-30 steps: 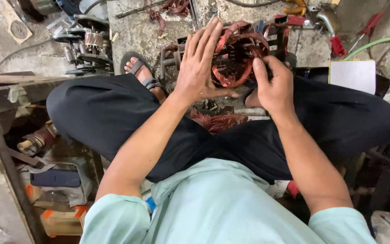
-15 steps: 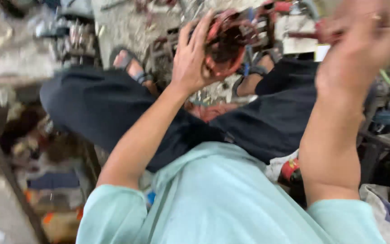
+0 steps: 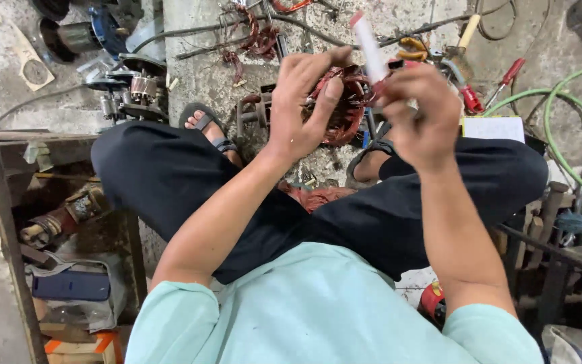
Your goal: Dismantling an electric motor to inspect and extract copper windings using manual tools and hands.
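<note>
left hand (image 3: 301, 111): grip wrapped on the copper-wound stator (image 3: 345, 108), upper middle of frame
right hand (image 3: 420, 118): grip pinching a thin white tube (image 3: 368, 46), just right of the stator
floor (image 3: 203, 74): scattered tools

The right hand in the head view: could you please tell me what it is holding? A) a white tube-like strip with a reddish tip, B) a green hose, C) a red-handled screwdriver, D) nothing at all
A: the right hand pinches a white tube-like strip that sticks up from its fingers, while the left hand rests on the copper-wound motor stator.
</note>
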